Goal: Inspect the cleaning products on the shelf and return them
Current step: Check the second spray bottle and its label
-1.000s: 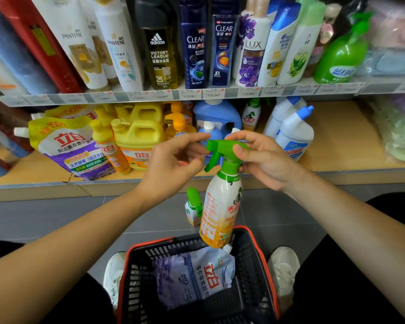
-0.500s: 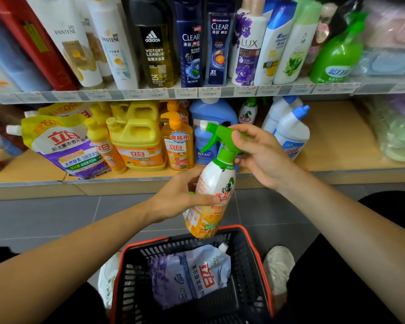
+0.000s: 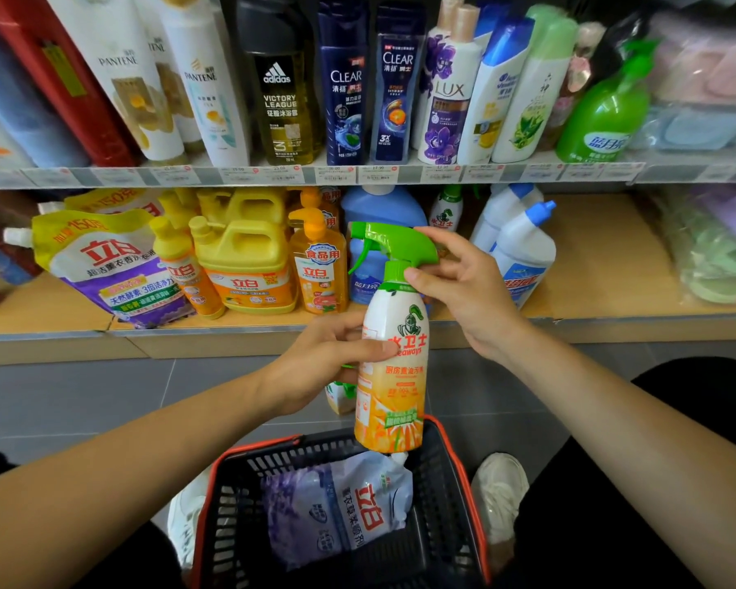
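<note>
I hold a white and orange spray bottle (image 3: 394, 376) with a green trigger head upright above the basket, its label facing me. My left hand (image 3: 315, 359) grips the bottle's body from the left, thumb across the label. My right hand (image 3: 455, 286) holds the green neck and trigger head between thumb and fingers. Behind it runs the lower shelf (image 3: 591, 299) of cleaning products: yellow detergent jugs (image 3: 247, 265), an orange pump bottle (image 3: 321, 269), a blue bottle and white toilet-cleaner bottles (image 3: 523, 248).
A black basket with a red rim (image 3: 455, 469) stands on the floor between my shoes, holding a purple and white refill pouch (image 3: 341, 512). Another small spray bottle (image 3: 338, 397) stands on the grey floor behind the held one. The upper shelf carries shampoo bottles.
My left hand has moved down from the trigger head to grip the bottle's body. The bottle has been raised, brought upright and turned so its label faces me.
</note>
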Demonstrator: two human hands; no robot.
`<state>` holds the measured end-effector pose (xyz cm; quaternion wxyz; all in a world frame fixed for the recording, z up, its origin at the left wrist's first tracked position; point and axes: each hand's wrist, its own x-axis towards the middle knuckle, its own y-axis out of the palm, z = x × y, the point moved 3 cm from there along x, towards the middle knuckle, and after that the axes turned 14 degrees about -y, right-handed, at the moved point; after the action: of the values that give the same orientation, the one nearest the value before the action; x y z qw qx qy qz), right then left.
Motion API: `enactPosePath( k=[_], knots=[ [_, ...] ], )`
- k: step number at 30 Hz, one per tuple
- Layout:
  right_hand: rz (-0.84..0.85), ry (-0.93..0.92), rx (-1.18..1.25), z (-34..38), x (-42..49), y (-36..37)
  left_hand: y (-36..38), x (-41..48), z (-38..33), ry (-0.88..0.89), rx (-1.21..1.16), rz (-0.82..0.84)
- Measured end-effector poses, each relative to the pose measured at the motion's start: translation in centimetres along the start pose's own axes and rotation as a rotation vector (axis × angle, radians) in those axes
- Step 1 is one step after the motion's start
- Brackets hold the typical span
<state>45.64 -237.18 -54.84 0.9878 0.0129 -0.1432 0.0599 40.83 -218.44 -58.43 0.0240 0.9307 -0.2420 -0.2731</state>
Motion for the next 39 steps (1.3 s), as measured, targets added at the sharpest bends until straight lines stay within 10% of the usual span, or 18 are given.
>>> enactPosePath(
  k=[9, 23, 33, 39],
  knots=[
    [-0.213, 0.013, -0.090, -0.3, -0.5, 1.4, 0.8, -0.4, -0.7, 0.229, 0.314, -0.341],
    [0.015, 0.182, 0.482, -0.7, 0.3, 1.2, -0.1, -0.2, -1.0, 0.029, 0.066, -0.091],
    [-0.085, 0.145, 0.032, -1.1, -0.2, 1.1, -0.9, 0.0, -1.2, 0.107, 0.025, -0.247],
    [0.248, 0.171, -0.141, -1.6, -1.8, 1.9, -2.9, -0.5, -2.4, 0.098, -0.196, -0.375]
  ],
)
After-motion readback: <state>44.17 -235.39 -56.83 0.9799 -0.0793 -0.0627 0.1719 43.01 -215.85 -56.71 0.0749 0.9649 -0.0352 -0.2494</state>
